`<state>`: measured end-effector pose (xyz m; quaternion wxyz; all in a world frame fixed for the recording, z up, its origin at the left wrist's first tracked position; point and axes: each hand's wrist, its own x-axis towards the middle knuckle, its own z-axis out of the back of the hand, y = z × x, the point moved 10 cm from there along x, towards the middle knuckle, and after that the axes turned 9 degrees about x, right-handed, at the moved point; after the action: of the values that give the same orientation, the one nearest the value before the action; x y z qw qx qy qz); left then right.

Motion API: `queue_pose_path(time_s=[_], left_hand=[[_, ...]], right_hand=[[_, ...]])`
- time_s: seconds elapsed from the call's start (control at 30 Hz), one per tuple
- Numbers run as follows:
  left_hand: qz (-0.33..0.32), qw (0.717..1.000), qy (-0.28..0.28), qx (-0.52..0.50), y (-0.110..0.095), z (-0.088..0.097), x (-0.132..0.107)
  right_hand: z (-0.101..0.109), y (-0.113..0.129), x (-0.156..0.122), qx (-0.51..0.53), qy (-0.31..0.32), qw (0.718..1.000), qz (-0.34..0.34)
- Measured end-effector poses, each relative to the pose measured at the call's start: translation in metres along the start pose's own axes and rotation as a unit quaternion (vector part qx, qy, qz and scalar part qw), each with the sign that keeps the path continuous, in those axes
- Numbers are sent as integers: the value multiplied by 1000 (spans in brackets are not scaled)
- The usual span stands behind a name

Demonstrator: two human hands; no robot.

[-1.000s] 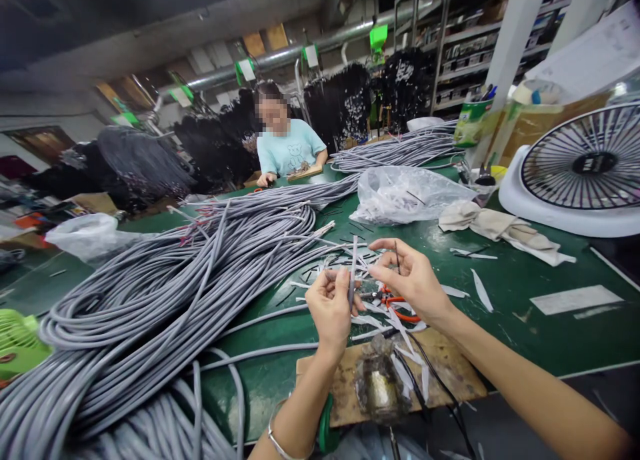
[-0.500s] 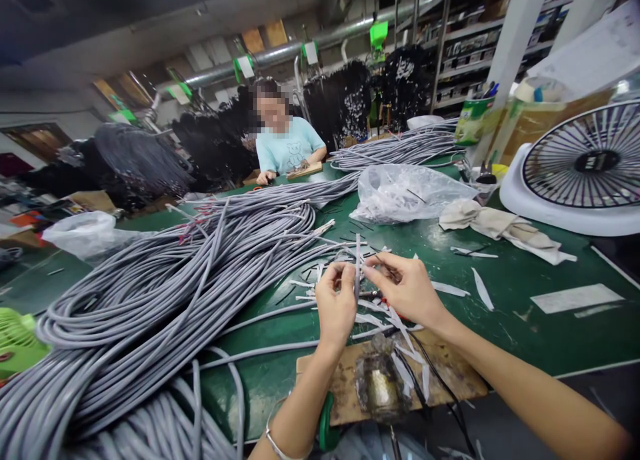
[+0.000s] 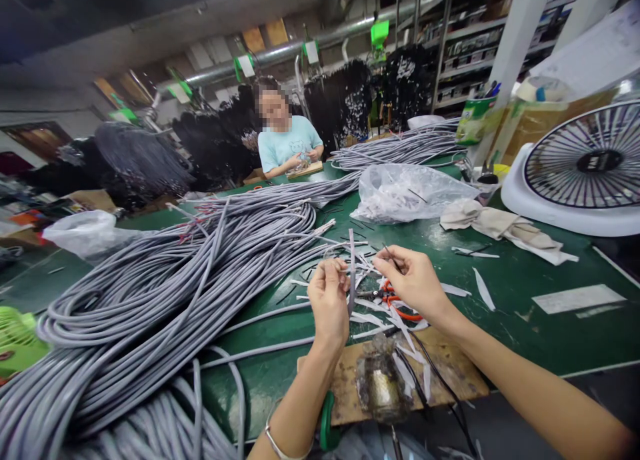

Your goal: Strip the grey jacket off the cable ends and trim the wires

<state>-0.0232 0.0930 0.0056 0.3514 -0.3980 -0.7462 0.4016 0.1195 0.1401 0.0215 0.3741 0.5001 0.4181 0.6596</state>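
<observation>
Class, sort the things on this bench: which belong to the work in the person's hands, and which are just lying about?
In use: left hand holding the grey cable end; right hand pinching a thin dark wire; orange-handled cutters beneath; grey cable pile; white sheath scraps.
Lying about: clear plastic bag; crumpled cloth; white fan; green fan.

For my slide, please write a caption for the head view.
Left hand holds a grey cable upright, right hand pinches a thin wire, beside piled grey cables on a green bench.
</observation>
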Motion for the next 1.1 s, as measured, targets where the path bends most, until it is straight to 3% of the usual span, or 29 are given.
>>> queue_pose_path(time_s=[0.1, 0.2, 0.27, 0.33, 0.37, 0.43, 0.57, 0.67, 0.73, 0.87, 0.97, 1.03, 1.1], left_hand=[[9, 998, 19, -54, -5, -4, 0], [-33, 997, 38, 54, -16, -7, -2], [-107, 969, 38, 220, -29, -10, -7], [-164, 915, 41, 365, -35, -17, -13], [-174, 895, 45, 408, -34, -20, -14], [-172, 881, 46, 439, -31, -20, -15], [-117, 915, 36, 385, -21, -11, -7], [-13, 970, 46, 239, -2, -5, -1], [45, 990, 66, 117, 9, -9, 0], [85, 993, 75, -14, 14, -16, 1], [90, 994, 56, -32, 14, -12, 2], [93, 994, 53, -36, 15, -11, 1], [99, 992, 58, -44, 17, -13, 0]], right_hand=[[4, -2, 1, 4, -18, 1000, -2], [8, 4, 0, 24, -30, 999, 14], [12, 13, -3, 37, -40, 998, 37], [14, 23, -7, 33, -46, 996, 69], [15, 29, -9, 27, -46, 995, 88], [14, 39, -14, 11, -45, 991, 124], [15, 46, -17, -14, -60, 985, 159], [22, 37, -11, -33, -88, 987, 133], [27, 27, -5, -47, -100, 988, 105], [46, 27, -9, -59, -176, 976, 112], [55, 49, -32, -72, -260, 939, 214], [42, 63, -43, -95, -234, 926, 281], [19, 63, -40, -116, -150, 939, 286]])
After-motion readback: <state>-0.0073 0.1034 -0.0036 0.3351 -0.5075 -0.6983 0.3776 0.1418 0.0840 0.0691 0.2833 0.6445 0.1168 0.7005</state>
